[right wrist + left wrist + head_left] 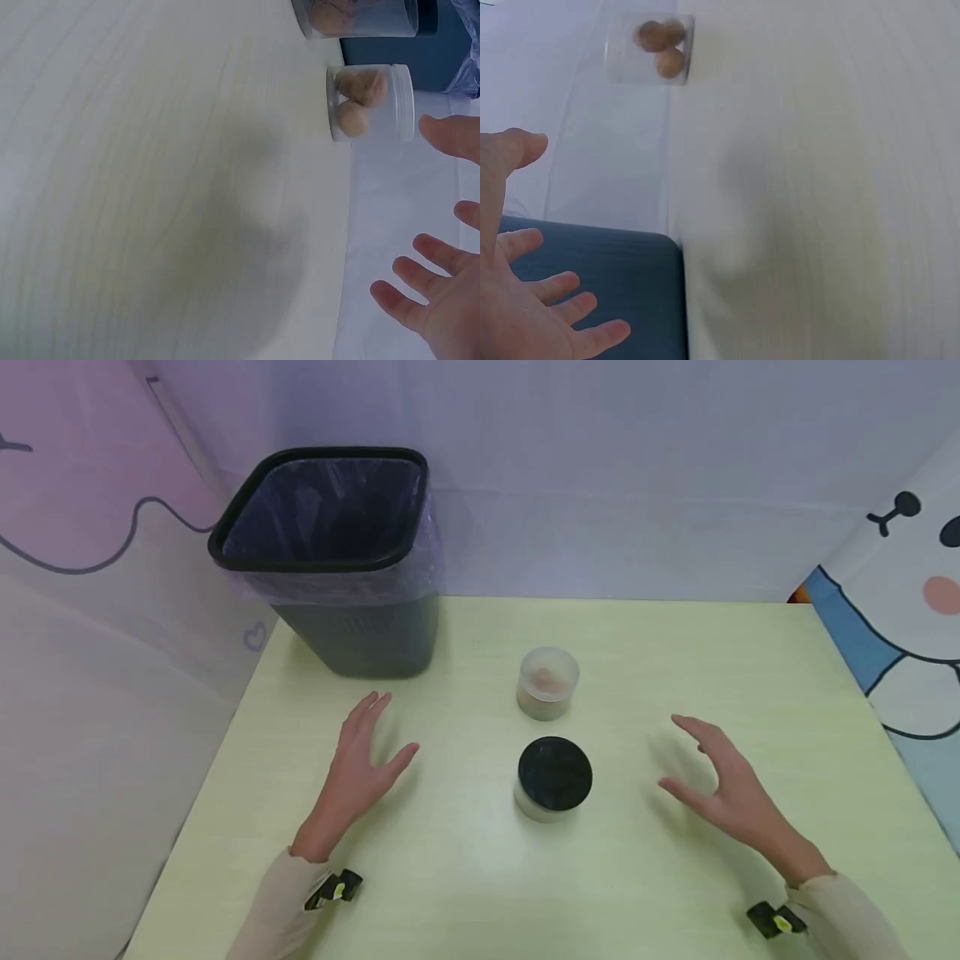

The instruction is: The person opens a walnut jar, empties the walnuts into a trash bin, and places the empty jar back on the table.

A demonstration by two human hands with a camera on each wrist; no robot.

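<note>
Both hands, left (360, 768) and right (723, 781), hover spread and empty beside the black-lidded clear plastic jar (553, 779); advise gripping body and lid squarely.

Cream sleeves (281, 902), black-and-yellow wrist clips (333, 887).

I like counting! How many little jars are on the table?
2. One jar with a black lid stands between the hands; a clear-topped jar stands just behind it, nearer the bin.

Capped jar (554, 778) before lidless jar (547, 683)
</note>
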